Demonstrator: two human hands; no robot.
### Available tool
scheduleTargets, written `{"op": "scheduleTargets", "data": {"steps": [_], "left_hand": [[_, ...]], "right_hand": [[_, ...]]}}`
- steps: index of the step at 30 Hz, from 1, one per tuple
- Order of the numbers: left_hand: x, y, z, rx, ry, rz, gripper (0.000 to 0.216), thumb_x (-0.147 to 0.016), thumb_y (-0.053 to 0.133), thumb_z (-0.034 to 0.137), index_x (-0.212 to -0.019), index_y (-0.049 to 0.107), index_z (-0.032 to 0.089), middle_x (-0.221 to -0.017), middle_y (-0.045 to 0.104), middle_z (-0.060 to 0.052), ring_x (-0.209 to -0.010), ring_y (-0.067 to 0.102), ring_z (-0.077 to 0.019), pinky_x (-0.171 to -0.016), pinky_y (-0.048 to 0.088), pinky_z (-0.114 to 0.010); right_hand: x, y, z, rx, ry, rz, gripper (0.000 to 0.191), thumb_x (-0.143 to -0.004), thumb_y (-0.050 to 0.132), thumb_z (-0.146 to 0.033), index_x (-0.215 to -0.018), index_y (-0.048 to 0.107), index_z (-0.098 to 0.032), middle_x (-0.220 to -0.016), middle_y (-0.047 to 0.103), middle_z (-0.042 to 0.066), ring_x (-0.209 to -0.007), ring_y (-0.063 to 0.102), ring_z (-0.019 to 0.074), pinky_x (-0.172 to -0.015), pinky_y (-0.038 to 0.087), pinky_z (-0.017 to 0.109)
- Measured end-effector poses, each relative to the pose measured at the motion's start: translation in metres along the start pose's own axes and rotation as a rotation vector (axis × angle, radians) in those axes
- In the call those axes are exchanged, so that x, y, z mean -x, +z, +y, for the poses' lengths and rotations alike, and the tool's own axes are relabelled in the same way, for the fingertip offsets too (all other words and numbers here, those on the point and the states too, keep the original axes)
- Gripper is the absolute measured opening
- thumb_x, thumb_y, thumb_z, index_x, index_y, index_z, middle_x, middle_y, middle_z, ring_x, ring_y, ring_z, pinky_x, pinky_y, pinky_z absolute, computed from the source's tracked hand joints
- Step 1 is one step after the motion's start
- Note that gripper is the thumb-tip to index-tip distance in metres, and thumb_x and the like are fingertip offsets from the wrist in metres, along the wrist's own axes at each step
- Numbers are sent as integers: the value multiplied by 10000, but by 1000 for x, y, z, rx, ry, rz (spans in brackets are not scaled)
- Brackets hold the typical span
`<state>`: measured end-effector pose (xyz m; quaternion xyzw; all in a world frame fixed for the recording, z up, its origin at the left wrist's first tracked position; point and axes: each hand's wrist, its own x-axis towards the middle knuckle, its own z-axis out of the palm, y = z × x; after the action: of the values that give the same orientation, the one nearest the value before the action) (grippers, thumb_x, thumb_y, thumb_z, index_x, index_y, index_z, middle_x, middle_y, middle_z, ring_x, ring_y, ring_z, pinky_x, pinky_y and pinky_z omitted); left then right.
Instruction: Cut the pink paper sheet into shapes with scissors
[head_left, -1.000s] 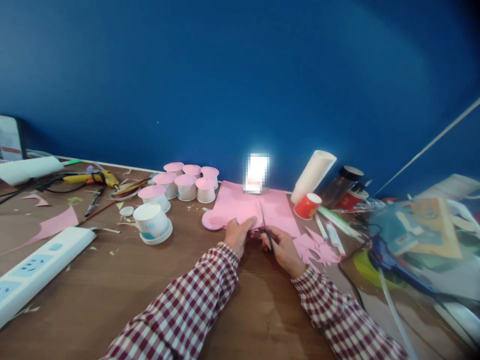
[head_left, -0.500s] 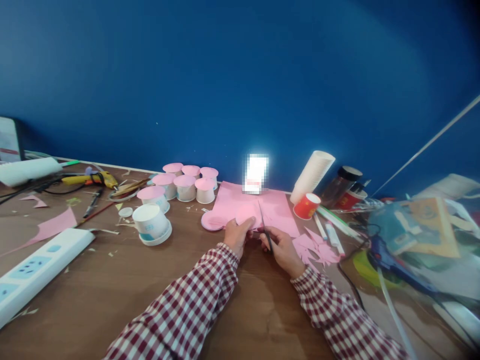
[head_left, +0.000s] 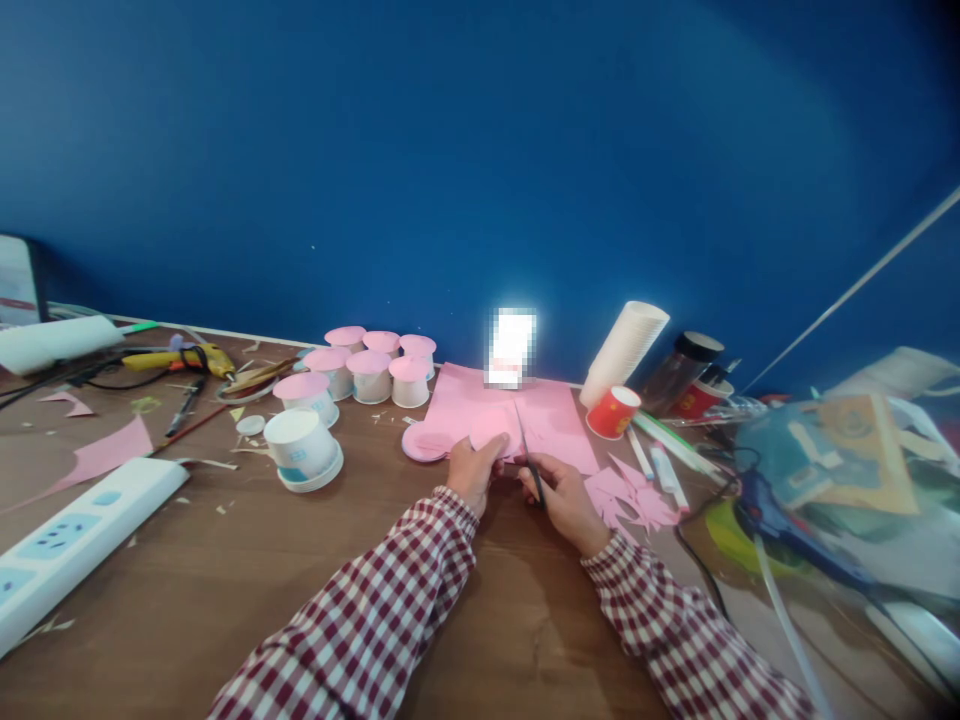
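My left hand (head_left: 471, 472) pinches a rounded piece of pink paper (head_left: 491, 426) just above the wooden table. My right hand (head_left: 564, 497) grips a pair of scissors (head_left: 526, 448) whose blades point away from me into the paper's right edge. Beneath them lies a larger pink sheet (head_left: 559, 412), with a cut pink disc (head_left: 421, 443) to its left. Pink offcuts (head_left: 634, 497) lie right of my right hand.
Several upturned white cups with pink tops (head_left: 369, 368) stand at the back left, and a white cup (head_left: 301, 444) nearer. A white power strip (head_left: 71, 542) lies at the left. A cup stack (head_left: 624, 348), red cup (head_left: 613, 411), dark jar (head_left: 681, 368), pens and a blue glue gun (head_left: 795, 540) crowd the right.
The scissors' blades have shifted slightly left along the paper's edge. Both hands stay in nearly the same place.
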<state>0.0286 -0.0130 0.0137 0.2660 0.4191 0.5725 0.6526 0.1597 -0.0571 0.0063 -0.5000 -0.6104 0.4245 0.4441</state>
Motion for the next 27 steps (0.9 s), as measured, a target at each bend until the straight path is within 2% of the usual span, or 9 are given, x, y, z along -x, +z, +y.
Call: {"op": "scheduleTargets", "data": {"steps": [18, 27], "left_hand": [[-1, 0, -1, 27, -7, 7, 294, -556, 755, 273, -722, 573, 111, -482, 501, 49, -391, 417, -57, -373, 329, -197], [0, -1, -1, -5, 31, -15, 285, -552, 757, 274, -674, 547, 125, -455, 465, 63, -398, 395, -56, -377, 332, -195]], "right_hand": [[-1, 0, -2, 16, 6, -15, 331, -834, 563, -383, -1020, 614, -114, -569, 473, -38, -509, 450, 96, -485, 386, 218], [-1, 0, 2, 27, 8, -18, 305, -828, 571, -393, -962, 607, -122, -578, 479, -35, -517, 453, 95, -488, 372, 216]]}}
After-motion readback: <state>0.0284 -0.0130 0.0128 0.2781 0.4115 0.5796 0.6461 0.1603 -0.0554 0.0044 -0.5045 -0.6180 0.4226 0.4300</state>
